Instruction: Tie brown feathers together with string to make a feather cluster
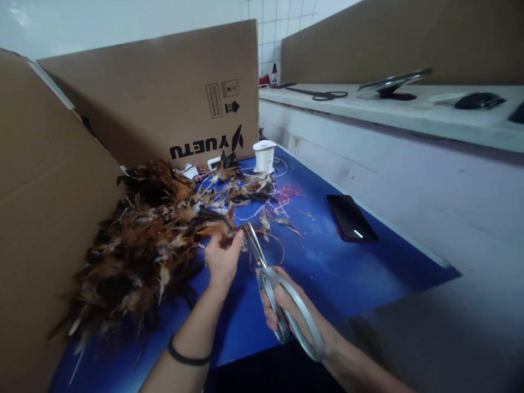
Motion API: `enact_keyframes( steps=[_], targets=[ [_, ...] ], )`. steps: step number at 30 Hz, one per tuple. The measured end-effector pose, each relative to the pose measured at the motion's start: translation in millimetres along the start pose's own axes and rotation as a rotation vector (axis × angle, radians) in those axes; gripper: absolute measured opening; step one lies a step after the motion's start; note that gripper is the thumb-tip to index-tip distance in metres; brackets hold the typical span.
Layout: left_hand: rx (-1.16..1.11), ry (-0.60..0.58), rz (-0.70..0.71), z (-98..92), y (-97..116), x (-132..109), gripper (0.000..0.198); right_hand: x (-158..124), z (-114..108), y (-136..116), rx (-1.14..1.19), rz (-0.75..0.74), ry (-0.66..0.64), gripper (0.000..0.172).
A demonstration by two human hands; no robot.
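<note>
My left hand (223, 256) pinches a small bunch of brown feathers (215, 227) over the blue tabletop. In my right hand (282, 297) is a pair of large scissors (268, 273) with grey handles, my fingers through the loops. Its blades point away from me, slightly parted, with the tips close to my left fingertips and the feather ends. A thin pink string (283, 251) loops on the table behind the blades. To the left lies a big heap of brown and black feathers (139, 256). More loose feathers (249, 191) spread farther back.
Tall cardboard boxes (155, 98) wall off the left and back. A white spool (264, 157) stands at the back beside tangled pink threads (289, 194). A dark phone (351, 218) lies on the right. Along the wall ledge (303, 98) sit another pair of scissors (323, 95) and a propped device (395, 82).
</note>
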State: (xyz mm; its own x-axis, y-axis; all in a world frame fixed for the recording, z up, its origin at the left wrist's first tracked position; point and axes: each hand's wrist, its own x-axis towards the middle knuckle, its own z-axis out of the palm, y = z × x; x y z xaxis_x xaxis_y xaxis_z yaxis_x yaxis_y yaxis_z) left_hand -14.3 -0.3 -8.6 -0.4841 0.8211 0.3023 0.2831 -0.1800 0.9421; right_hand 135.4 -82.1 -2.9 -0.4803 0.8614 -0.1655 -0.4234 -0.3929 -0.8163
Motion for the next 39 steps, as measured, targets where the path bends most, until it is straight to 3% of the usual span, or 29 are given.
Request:
enact_keyframes(
  steps=[16,34,39],
  targets=[
    [-0.044,-0.112,0.002,-0.4,0,0,0.026,4,-7,-3,0.038,0.016,-0.011,0.042],
    [-0.112,-0.214,-0.027,0.5,7,-3,0.021,4,-6,-10,-0.098,0.080,0.162,0.044],
    [-0.140,-0.201,-0.048,1.9,2,-1,0.022,2,-9,-11,-0.045,0.066,0.123,0.043]
  ],
)
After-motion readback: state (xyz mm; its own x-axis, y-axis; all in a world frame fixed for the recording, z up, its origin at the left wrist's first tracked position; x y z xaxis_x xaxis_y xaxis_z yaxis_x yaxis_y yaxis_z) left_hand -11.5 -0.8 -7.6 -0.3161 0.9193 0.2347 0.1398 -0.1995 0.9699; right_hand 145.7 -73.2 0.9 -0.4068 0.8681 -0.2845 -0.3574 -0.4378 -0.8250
